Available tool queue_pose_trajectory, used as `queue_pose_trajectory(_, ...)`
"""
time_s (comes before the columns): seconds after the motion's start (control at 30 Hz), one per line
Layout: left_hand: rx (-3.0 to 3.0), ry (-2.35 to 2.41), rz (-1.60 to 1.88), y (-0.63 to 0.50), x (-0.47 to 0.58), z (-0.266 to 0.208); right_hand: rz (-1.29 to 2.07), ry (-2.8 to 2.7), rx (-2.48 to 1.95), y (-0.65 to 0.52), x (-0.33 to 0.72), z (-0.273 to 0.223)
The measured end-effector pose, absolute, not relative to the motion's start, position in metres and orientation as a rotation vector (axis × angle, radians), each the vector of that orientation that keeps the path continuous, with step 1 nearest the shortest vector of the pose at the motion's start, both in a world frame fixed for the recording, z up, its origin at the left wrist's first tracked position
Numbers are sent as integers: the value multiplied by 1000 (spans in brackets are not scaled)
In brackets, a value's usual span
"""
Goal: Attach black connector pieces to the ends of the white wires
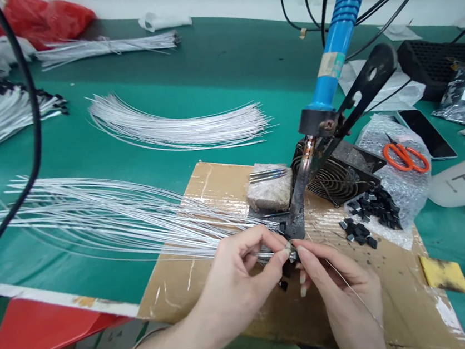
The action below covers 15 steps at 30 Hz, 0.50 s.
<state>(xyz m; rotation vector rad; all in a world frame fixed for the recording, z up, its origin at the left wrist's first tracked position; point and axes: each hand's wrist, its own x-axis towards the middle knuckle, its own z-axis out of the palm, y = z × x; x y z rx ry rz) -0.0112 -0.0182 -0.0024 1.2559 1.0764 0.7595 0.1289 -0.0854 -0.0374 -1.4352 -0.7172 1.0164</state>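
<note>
My left hand (pixel 244 274) is closed, thumb and forefinger pinched at the end of a white wire, by a small silvery piece that the fingertips mostly hide. Close against it, my right hand (pixel 343 282) is also closed, with a thin solder wire (pixel 350 287) running across its fingers. A bundle of white wires (pixel 136 213) stretches left from beneath my left hand. Just above the fingertips is the bent metal end of a soldering iron (pixel 301 183), its blue handle (pixel 334 56) fixed in a black bracket (pixel 367 83).
Cardboard (pixel 195 285) lies under the work. A stone-like block (pixel 270 187), a black fan (pixel 333 177), small black connectors (pixel 374 208) and orange scissors (pixel 405 156) surround the iron. Another wire bundle (pixel 180 124) lies behind. A black cable (pixel 34 107) hangs at left.
</note>
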Motion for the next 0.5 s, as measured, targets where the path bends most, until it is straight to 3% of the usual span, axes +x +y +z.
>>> queue_pose_trajectory(0.5,1366,1233,687,-9,-8,-4,706,-873,-1730,-93,124,-26)
